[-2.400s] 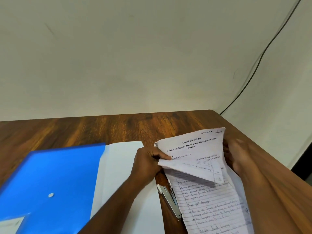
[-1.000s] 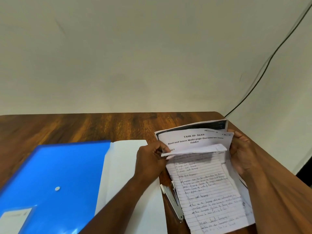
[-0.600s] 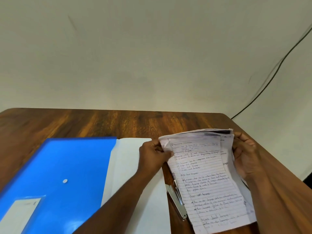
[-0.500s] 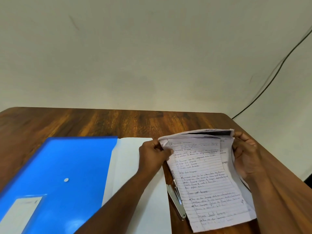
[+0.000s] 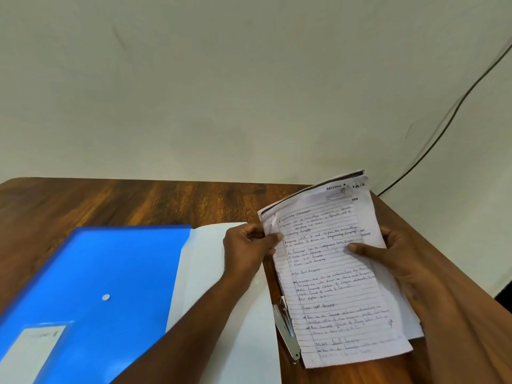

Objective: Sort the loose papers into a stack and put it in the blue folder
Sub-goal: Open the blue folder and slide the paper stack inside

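- While both hands grip it, the stack of papers [image 5: 332, 273] is held between them, tilted up off the wooden table [image 5: 110, 200], a handwritten ruled sheet on top.
- Left hand [image 5: 246, 248]: fingers curled, thumb pinching the stack's left edge near its upper corner.
- Right hand [image 5: 393, 256]: wrapped round the right edge, thumb laid across the face of the top sheet, fingers behind and out of sight.
- Hands well apart, one on each long edge, with the stack spanning the gap.
- Sheets not yet flush: printed pages jut out behind the ruled sheet at the top and along the right side by the right hand.
- Blue folder [image 5: 97, 286] lies flat, left of the left hand, beyond its forearm. A white sheet or inner flap [image 5: 221, 314] sits between folder and left hand; I cannot tell which it is.
- Stapler [image 5: 286, 336] rests on the table just below the left hand, tucked against the stack's lower left edge.
- Step in hand, by my reading: gathering and squaring the stack. Filing not begun.
- Next move likely calls for tapping or sliding the edges flush, both hands keeping a light hold so the back pages do not slip out.
- After that, the stack must travel leftward past the left hand to the folder; whether its pocket is open cannot be judged from here.
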A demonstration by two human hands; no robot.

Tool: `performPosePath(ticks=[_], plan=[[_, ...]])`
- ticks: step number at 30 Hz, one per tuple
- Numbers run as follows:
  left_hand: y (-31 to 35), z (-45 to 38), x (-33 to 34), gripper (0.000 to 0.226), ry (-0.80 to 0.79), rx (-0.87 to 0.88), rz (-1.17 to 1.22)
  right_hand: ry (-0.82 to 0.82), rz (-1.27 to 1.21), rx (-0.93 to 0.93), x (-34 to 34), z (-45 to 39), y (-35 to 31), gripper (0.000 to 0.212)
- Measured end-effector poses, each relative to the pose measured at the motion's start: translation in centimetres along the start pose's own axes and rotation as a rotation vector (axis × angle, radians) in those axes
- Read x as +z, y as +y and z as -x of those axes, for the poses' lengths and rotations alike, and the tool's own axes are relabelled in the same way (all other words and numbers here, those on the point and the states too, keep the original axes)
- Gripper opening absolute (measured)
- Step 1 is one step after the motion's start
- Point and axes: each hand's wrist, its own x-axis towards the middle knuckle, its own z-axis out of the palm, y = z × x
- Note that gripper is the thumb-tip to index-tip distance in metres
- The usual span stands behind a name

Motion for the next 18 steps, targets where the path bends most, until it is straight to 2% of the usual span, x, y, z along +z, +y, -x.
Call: performPosePath(ticks=[3, 9, 10, 13, 15, 17, 18], plan=[[1.8, 0.2, -0.1, 0.017, -0.011, 0.082, 0.065, 0.062, 0.004, -0.063, 0.6, 0.3, -1.1, 0.038], [6.5, 0.1, 0.0, 0.020, 0.011, 0.308, 0.122, 0.221, -0.011, -0.355, 1.5, 1.5, -5.0, 0.029], [7.0, 0.1, 0.0, 0.020, -0.005, 0.317, 0.120, 0.233, -0.020, -0.391, 1.7, 1.7, -5.6, 0.029], [7.5, -0.3, -0.4, 0.038, -0.081, 0.275, 0.080, 0.259, -0.109, -0.457, 2.4, 1.5, -6.7, 0.034], [7.7, -0.3, -0.7, 0.030, -0.133, 0.265, 0.097, 0.246, -0.191, -0.475, 3.0, 1.0, -7.1, 0.038], [7.7, -0.3, -0.8, 0.004, -0.140, 0.271, 0.108, 0.226, -0.197, -0.448, 3.7, 0.0, -7.1, 0.038], [7.8, -0.4, -0.5, 0.021, -0.116, 0.266, 0.090, 0.228, -0.189, -0.433, 4.0, -0.5, -7.0, 0.033]])
